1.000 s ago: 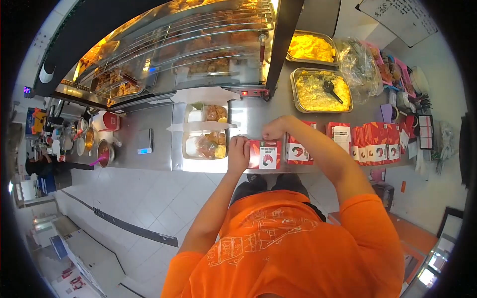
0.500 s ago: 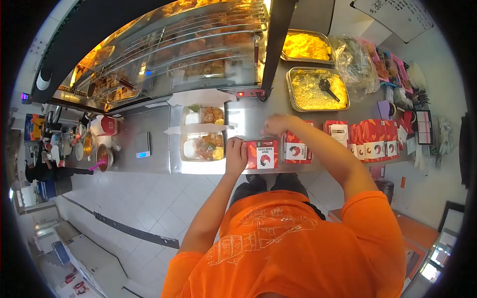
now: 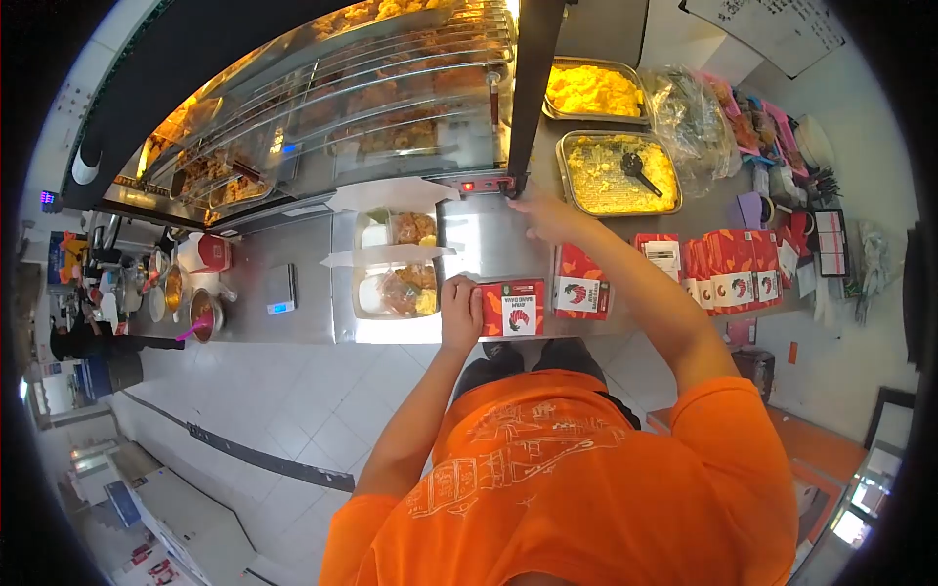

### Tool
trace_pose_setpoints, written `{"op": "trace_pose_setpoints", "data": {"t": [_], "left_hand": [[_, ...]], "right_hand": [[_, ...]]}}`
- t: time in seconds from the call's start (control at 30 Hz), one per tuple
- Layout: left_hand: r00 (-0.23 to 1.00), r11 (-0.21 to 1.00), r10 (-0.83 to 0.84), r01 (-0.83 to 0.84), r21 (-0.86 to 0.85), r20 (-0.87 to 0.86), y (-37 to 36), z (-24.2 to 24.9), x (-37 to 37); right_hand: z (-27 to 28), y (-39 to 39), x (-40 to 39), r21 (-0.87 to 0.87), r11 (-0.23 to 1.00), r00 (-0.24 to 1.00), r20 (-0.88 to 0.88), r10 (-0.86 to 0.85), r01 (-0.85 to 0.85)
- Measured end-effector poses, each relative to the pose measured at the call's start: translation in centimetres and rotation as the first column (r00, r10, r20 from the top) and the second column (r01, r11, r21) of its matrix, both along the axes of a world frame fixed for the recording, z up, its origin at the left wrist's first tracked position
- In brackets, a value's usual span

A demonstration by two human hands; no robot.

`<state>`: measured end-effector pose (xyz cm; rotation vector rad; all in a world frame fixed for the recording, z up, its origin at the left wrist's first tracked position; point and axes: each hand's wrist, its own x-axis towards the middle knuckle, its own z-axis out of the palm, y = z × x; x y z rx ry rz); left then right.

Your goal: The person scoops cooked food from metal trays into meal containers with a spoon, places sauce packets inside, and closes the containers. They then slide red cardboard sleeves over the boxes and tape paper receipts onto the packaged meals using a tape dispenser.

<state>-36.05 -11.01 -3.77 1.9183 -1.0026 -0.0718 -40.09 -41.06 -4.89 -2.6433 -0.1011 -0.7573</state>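
My left hand (image 3: 461, 311) is closed at the left side of a red and white food box (image 3: 512, 309) near the counter's front edge. My right hand (image 3: 549, 219) reaches over the counter beside the warmer's corner post, its fingers stretched out and apparently holding nothing. Another red food box (image 3: 583, 283) stands below my right forearm. To the left of my left hand, two opened meal boxes (image 3: 398, 289) hold white rice, fried chicken pieces and something yellow, with their white lids folded up.
A lit glass food warmer (image 3: 391, 127) stands along the back. Two metal trays of yellow food (image 3: 619, 174) sit at the back right, one with a black spoon. Several red boxes (image 3: 735, 273) line the right. A scale (image 3: 281, 289) and a bowl (image 3: 204, 314) are on the left.
My right hand has moved back towards the warmer's corner post, away from the red boxes, and its fingers have stretched out. My left hand stays at the red box. The view shifts slightly.
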Motion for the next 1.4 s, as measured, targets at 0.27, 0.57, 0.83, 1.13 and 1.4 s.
{"op": "trace_pose_setpoints", "data": {"t": [0.27,0.57,0.83,1.13,1.4], "left_hand": [[0.999,1.000,0.001,0.000,0.026,-0.033,-0.4,-0.6,0.7],[0.998,0.997,-0.023,0.027,0.066,-0.067,-1.3,-0.4,1.4],[0.988,0.999,-0.011,0.019,0.050,-0.151,-1.4,-1.4,1.7],[0.937,0.989,-0.140,0.147,-0.002,-0.321,-1.5,3.6,2.8],[0.824,0.979,-0.147,0.199,0.038,-0.547,-9.4,14.0,-4.9]], "right_hand": [[2.3,11.8,-5.9,0.214,0.914,0.920,-0.272,-0.283,0.344],[0.9,13.8,-6.8,0.147,0.939,0.949,-0.083,-0.303,0.312],[2.0,14.2,-6.0,0.111,0.852,0.775,-0.486,-0.402,0.512],[4.4,11.7,-6.1,0.201,0.939,0.953,-0.176,-0.246,0.280],[20.5,-3.1,-19.6,0.674,0.641,0.921,-0.164,-0.353,0.366]]}}
